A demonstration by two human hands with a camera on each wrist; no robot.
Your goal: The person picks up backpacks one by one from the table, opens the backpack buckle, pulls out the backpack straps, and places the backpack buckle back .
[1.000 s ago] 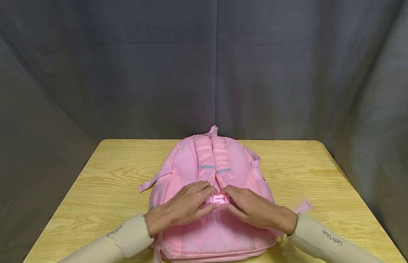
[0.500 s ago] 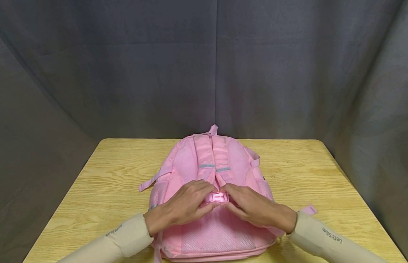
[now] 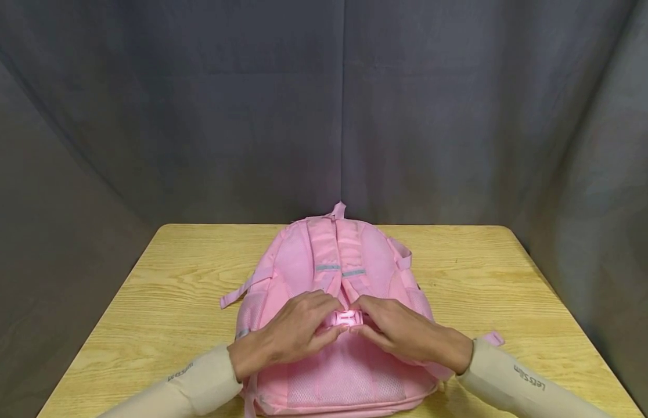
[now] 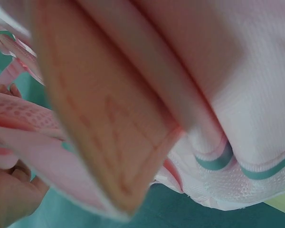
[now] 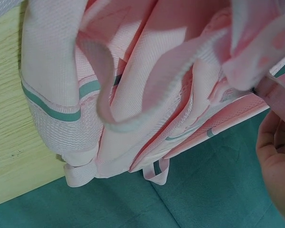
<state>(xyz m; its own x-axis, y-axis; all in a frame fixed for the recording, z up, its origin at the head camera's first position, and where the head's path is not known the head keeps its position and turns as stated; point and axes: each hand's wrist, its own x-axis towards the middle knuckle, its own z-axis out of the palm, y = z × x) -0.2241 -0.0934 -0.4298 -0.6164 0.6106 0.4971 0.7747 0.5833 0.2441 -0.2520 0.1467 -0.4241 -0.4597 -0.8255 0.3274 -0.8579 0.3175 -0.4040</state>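
Pinching a small pink buckle (image 3: pixel 348 318) from its two ends, both hands are meeting near the middle of the bag. The left hand (image 3: pixel 303 322) is holding the left end and the right hand (image 3: pixel 402 328) is holding the right end, with the thumbs and pointing fingers coming close together. Pale tan sleeves (image 3: pixel 517 371) with dark letters are covering the arms.

Under the hands, the pink backpack (image 3: pixel 345 374) is lying on the middle of the bench with its shoulder straps (image 3: pixel 324 247) facing up. Two gray bands (image 3: pixel 327 267) are crossing those straps just above the hands. A thin loose strap (image 3: pixel 245 290) is sticking out on the left, and another strap end (image 3: pixel 493 338) is poking out past the right sleeve. A top loop (image 3: pixel 338 210) is pointing up at the far end.

The bench (image 3: pixel 172 290) is showing yellow wood with wavy lines, and its far corners are curving round. Dark gray cloth (image 3: pixel 225 116) is hanging behind the bench and down both sides, with one straight seam running down the back. In the right wrist view, that cloth is looking green.
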